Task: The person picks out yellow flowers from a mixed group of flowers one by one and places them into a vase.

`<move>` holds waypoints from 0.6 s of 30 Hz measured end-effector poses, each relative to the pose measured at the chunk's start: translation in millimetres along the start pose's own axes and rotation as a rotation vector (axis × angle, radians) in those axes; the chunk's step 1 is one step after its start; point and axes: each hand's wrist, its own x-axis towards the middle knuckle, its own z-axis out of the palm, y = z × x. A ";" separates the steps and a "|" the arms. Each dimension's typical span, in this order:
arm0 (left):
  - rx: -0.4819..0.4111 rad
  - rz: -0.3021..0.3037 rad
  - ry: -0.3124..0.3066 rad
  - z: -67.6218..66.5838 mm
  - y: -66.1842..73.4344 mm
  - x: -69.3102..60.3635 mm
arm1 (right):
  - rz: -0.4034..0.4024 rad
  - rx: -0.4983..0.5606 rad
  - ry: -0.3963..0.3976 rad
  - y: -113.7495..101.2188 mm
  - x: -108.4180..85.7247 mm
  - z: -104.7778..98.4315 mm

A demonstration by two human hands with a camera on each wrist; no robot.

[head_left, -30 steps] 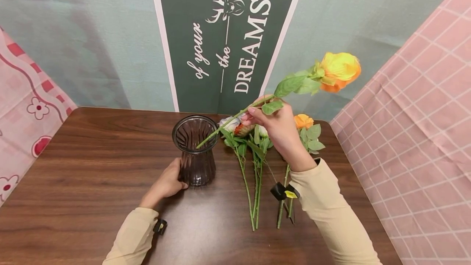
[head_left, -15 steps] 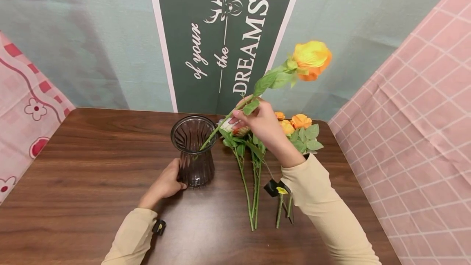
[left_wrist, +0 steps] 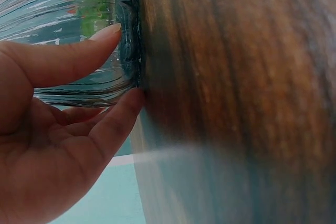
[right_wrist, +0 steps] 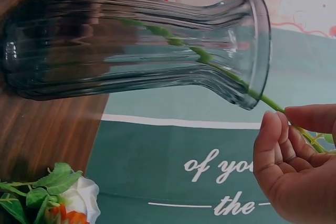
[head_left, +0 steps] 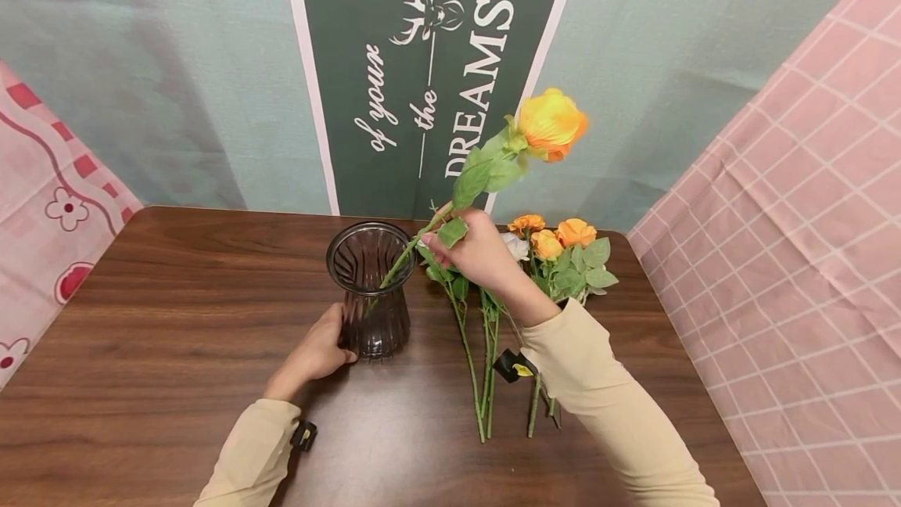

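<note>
A dark see-through glass vase with ribbed sides and a flared rim stands upright on the table. My left hand holds it low near the base, thumb on one side and fingers on the other, as the left wrist view shows. My right hand pinches the green stem of a yellow-orange rose just outside the rim. The stem slants down through the mouth, and its lower part shows through the glass in the right wrist view. The bloom leans up and to the right.
Right of the vase lie several green-stemmed flowers, their heads partly behind my right hand. Orange roses lie farther right. Cloth hangings stand behind the wooden table, with a pink gridded one along the right.
My right hand has moved left and slightly down, bringing the rose closer to the vase. The stem has slid deeper inside. My left hand stays at the vase base.
</note>
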 end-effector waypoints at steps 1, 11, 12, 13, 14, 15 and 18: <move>0.002 0.001 0.000 0.0 -0.2 0.0 | 0.002 -0.008 -0.004 0.7 0.0 0.9; 0.002 0.007 0.000 -0.1 -1.0 0.0 | 0.028 0.028 -0.101 6.3 0.0 6.7; 0.001 0.004 -0.001 -0.1 -0.9 0.0 | 0.030 0.045 -0.108 7.2 0.0 7.2; 0.001 0.004 -0.003 -0.1 -1.0 0.1 | 0.030 0.059 -0.114 8.1 -0.1 7.4; 0.000 0.002 -0.005 0.0 -1.0 0.1 | 0.029 0.071 -0.117 8.8 -0.1 7.5; 0.000 0.000 -0.006 0.0 -0.9 0.2 | 0.030 0.082 -0.120 9.1 -0.2 7.6; -0.002 -0.004 -0.008 -0.1 -0.7 0.3 | 0.035 0.101 -0.135 10.2 -0.7 7.2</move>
